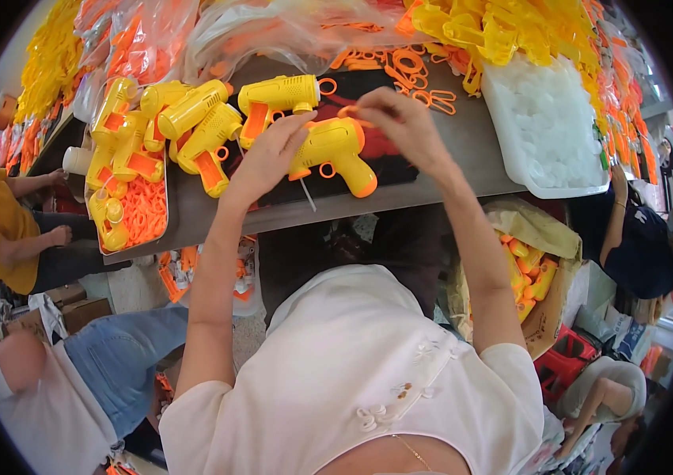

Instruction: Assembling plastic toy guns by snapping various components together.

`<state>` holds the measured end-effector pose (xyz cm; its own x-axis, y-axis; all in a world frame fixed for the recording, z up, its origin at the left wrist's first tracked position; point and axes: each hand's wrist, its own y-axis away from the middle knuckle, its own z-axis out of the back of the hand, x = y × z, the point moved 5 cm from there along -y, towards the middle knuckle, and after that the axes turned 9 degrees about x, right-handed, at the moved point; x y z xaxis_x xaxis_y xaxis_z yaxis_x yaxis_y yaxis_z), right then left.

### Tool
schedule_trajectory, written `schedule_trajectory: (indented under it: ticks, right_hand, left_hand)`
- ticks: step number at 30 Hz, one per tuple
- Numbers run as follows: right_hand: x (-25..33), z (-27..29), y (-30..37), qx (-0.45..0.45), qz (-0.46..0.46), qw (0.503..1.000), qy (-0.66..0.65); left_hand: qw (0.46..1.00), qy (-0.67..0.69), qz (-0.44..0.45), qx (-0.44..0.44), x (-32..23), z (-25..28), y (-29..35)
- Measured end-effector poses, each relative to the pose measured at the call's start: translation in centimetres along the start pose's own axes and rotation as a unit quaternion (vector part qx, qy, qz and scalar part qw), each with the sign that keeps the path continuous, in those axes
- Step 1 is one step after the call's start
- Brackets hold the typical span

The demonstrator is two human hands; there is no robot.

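Note:
On the table's near side lies a yellow toy gun with an orange grip end and an orange trigger ring, its grip toward me. My left hand is closed around its left end; a thin pale strip sticks out below that hand. My right hand pinches a small orange part at the gun's upper edge; whether the part is fixed to it I cannot tell. Just beyond my left hand rests another yellow toy gun with an orange ring. Several more yellow toy guns are piled to the left.
A tray of orange rings stands at the left edge. Orange loops lie at the back. On the right is a white tub of translucent pieces, under yellow parts. A lined box holds yellow-orange pieces beside me. Other people sit on both sides.

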<state>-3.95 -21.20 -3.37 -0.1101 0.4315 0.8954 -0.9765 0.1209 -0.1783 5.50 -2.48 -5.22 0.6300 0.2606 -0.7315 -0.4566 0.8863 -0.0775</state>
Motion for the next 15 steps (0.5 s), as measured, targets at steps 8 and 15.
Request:
schedule_trajectory:
  ticks: [8,15]
  right_hand:
    - [1.7,-4.2,-1.5,0.037,0.028,0.974,0.220]
    - [1.0,-4.1,-1.9,0.059,-0.028,0.979,0.195]
  left_hand:
    - [0.995,0.088,0.042,0.009,1.9,-0.2,-0.7]
    - [0.988,0.126,0.086,-0.001,2.0,-0.5,-0.7]
